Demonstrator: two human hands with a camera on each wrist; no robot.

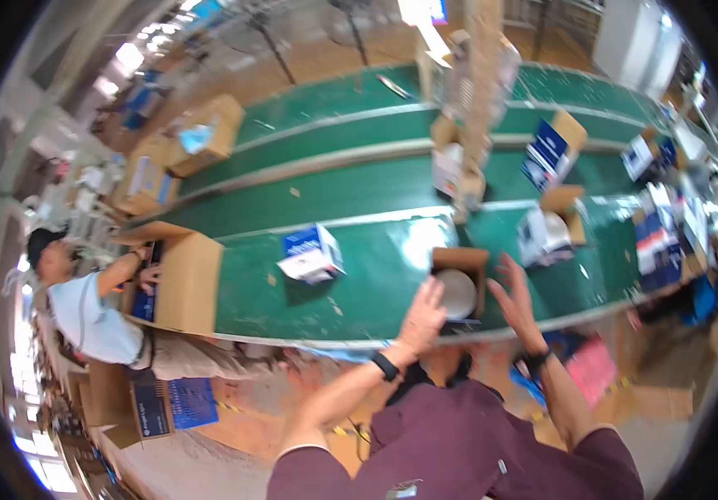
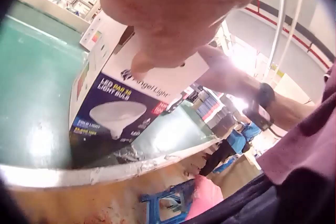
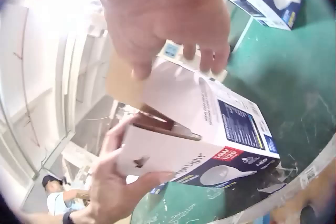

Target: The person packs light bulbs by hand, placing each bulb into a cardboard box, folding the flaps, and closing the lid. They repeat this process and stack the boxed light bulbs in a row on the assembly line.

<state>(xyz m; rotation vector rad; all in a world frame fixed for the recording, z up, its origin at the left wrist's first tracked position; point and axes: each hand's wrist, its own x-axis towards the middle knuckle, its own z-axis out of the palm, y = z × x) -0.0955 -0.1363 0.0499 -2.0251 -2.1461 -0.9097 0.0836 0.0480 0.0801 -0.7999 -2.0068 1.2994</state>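
An upright light bulb box (image 1: 481, 271), its top flaps raised, stands near the belt's front edge. Inside it the round pale face of a bulb (image 1: 459, 293) shows from above. My left hand (image 1: 424, 318) holds the box at its left side; in the right wrist view the left thumb (image 3: 152, 181) lies along the printed face. My right hand (image 1: 515, 302) is at the opposite side, fingers extended and spread apart in the head view. In the right wrist view that hand (image 3: 168, 24) overlaps the upper side panel. "LED PAR 38" print (image 2: 114, 90) shows on the box front.
A closed bulb box (image 1: 313, 252) lies left on the green belt (image 1: 375, 292). Another opened box (image 1: 546, 237) stands to the right, with more boxes (image 1: 667, 237) beyond. A wooden post (image 1: 480, 108) rises ahead. At left, another person (image 1: 96, 312) reaches into a large carton (image 1: 190, 283).
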